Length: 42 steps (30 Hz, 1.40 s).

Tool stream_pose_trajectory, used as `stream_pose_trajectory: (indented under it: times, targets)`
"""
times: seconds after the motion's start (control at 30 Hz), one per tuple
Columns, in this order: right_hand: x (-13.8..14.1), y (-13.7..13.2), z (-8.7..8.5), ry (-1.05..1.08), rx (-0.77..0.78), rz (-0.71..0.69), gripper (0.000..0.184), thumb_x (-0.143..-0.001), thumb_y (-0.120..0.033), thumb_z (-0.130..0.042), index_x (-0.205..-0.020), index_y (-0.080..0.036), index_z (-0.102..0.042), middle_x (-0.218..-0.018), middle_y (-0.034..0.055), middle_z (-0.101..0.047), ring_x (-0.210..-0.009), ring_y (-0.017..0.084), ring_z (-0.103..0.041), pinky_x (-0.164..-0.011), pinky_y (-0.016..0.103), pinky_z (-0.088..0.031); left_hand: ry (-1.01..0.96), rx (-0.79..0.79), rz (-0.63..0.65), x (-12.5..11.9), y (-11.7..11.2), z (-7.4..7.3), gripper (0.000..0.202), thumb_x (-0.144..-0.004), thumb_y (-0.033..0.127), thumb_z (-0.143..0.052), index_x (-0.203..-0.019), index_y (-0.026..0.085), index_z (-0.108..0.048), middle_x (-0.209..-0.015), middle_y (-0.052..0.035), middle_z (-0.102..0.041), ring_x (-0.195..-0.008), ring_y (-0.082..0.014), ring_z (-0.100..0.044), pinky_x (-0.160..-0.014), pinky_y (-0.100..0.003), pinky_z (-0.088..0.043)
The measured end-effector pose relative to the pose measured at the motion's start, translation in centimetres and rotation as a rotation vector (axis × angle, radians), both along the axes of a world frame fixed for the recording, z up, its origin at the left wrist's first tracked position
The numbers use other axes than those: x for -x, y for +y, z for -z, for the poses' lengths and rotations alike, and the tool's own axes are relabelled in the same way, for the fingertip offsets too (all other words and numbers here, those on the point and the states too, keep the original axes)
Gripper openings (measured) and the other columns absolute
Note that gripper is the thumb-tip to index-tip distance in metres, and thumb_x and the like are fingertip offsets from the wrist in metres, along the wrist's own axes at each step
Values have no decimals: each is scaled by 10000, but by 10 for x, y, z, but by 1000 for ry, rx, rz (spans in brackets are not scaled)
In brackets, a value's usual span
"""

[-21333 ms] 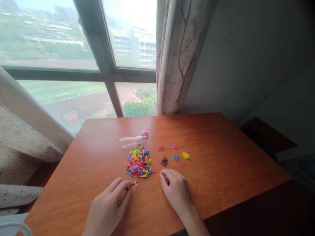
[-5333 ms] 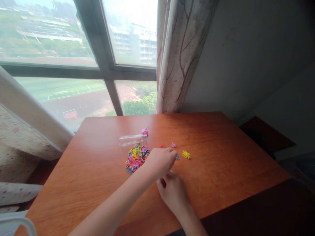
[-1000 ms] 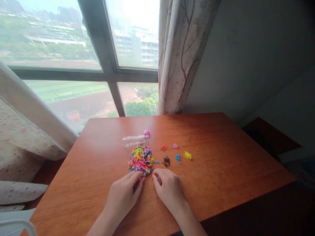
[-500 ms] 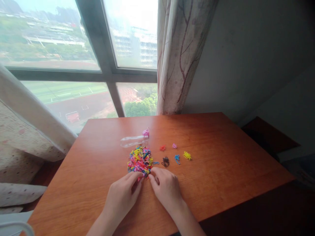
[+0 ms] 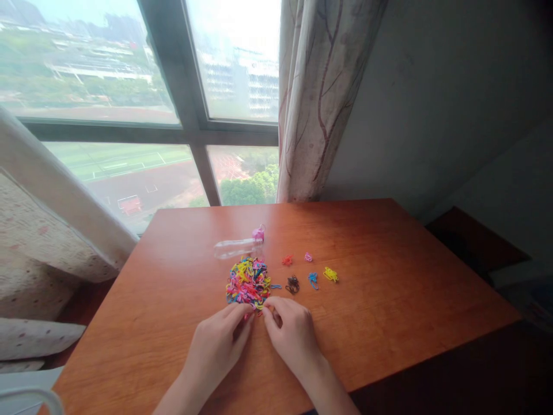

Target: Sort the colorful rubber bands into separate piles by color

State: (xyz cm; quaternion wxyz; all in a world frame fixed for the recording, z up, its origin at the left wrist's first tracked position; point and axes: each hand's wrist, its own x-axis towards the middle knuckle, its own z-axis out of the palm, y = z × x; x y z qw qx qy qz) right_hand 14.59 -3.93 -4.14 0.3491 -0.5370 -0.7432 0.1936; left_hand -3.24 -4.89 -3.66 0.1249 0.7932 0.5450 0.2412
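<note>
A heaped pile of small elastic bands (image 5: 248,281) in pink, yellow, red, blue and black lies on the brown wooden table. My left hand (image 5: 222,334) is at the pile's near edge, thumb and forefinger closed, with a bit of pink band showing between them. Across from it, my right hand (image 5: 291,328) pinches at the near right edge of the pile; what its fingertips hold is hidden. Right of the pile are little single-colour clusters: red bands (image 5: 287,260), pink bands (image 5: 308,257), black bands (image 5: 292,284), blue bands (image 5: 313,280) and yellow bands (image 5: 330,274).
Behind the pile lies a clear plastic container (image 5: 235,248) with a pink piece (image 5: 258,233) at its right end. One blue band (image 5: 275,286) sits between the pile and the black cluster. A window and a patterned curtain (image 5: 319,104) stand beyond the table (image 5: 389,276).
The view has shifted slightly, so everything sits a little further right. Both hands stay at the pile's near edge with only slight finger movement.
</note>
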Motion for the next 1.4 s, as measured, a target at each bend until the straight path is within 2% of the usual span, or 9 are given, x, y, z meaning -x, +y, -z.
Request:
stream_pose_trajectory:
  times: [0.13,0.27,0.43,0.57,0.73,0.97,1.4]
  targets:
    - [-16,6,0,42,5,72,167,-917,-234,-515,-863,-211,-670,-680,2,-660,-607,137,-595,-604,222,-386,11,-26,1,0,0,-1,195,-923,258,-463,-962,243,-653,-856,-4,-737,-712,-150,-704,-620,-214,-511]
    - [-59,19,2,19,-16,232,235,-930,-330,-499,-852,-207,-684,-645,4,-646,-559,132,-580,-573,222,-391,30,-55,-1,0,-2,-1,204,-921,243,-453,-944,244,-655,-799,-1,-731,-659,-143,-693,-559,-203,-482]
    - [-119,32,7,-127,-59,470,358,-925,-460,-470,-865,-191,-699,-614,37,-652,-554,167,-598,-565,252,-390,35,-57,6,-1,-3,-1,210,-912,227,-454,-950,249,-660,-815,-10,-736,-652,-139,-685,-552,-193,-469]
    - [-140,34,11,-196,-39,536,385,-921,-490,-459,-861,-198,-702,-619,44,-658,-563,181,-601,-557,263,-372,40,-36,15,-1,-3,0,204,-914,222,-456,-950,248,-655,-818,-8,-731,-668,-143,-689,-565,-197,-475]
    - [-140,33,13,-196,-7,542,352,-916,-467,-468,-877,-208,-703,-663,48,-682,-599,190,-619,-556,271,-364,35,-29,20,-1,-2,0,206,-919,224,-453,-964,252,-651,-837,-5,-734,-683,-144,-694,-582,-202,-483]
    - [-128,27,8,-165,-39,539,354,-920,-455,-471,-891,-197,-712,-660,56,-685,-592,192,-626,-555,270,-376,42,-44,18,-1,-3,-1,208,-923,242,-444,-939,247,-651,-828,-11,-736,-677,-148,-698,-573,-205,-487]
    - [-54,3,7,-67,16,174,201,-944,-243,-479,-859,-207,-658,-676,5,-641,-597,144,-583,-606,238,-366,298,-60,15,-14,1,-4,222,-969,277,-429,-888,241,-632,-784,-4,-716,-678,-192,-707,-551,-256,-462]
